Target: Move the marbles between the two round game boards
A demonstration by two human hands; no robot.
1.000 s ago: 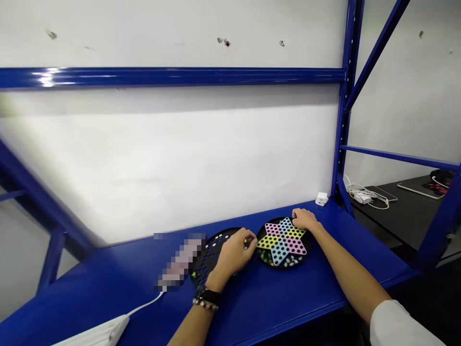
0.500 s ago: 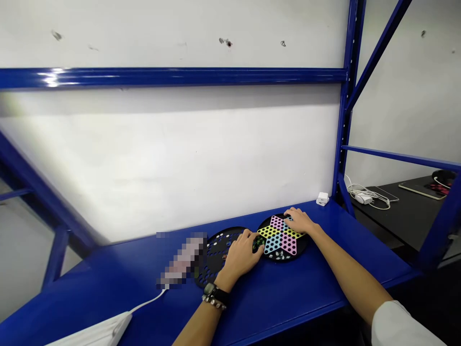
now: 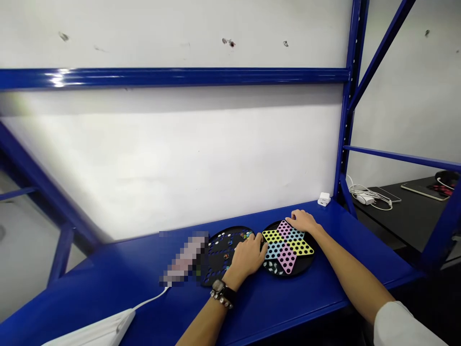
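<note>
At lower centre, a colourful star board (image 3: pixel 287 243) is apparently being positioned by a curled left hand (image 3: pixel 248 254) and right hand (image 3: pixel 301 221); grip cannot be told. Gentle steadying seems needed.

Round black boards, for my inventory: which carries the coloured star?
The right board, bearing the pink, yellow and blue star; the left board shows none.

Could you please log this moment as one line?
left hand: at left edge of star; right hand: at its far side; star: over black tray
</note>
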